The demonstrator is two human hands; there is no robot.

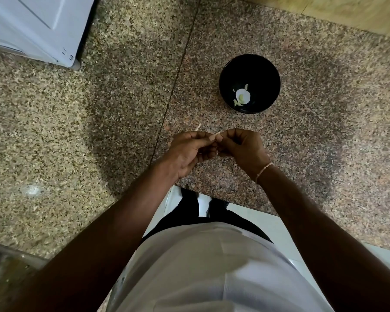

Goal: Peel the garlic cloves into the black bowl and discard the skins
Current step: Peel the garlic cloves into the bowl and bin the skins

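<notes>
A black bowl (pixel 250 70) stands on the granite counter, beyond my hands and to the right. Inside it lie pale garlic pieces (pixel 242 96) at the bottom. My left hand (pixel 189 152) and my right hand (pixel 240 146) meet fingertip to fingertip above the counter's near part. Between them they pinch a small garlic clove (pixel 216 136), which the fingers mostly hide. A thin strip of skin (pixel 198 127) lies on the counter just beyond my left hand.
A white appliance (pixel 36 28) fills the far left corner of the speckled granite counter (pixel 99 109). A wooden surface (pixel 347 12) runs along the far right. A glass vessel (pixel 7 273) shows at the near left. The counter's edge is by my waist.
</notes>
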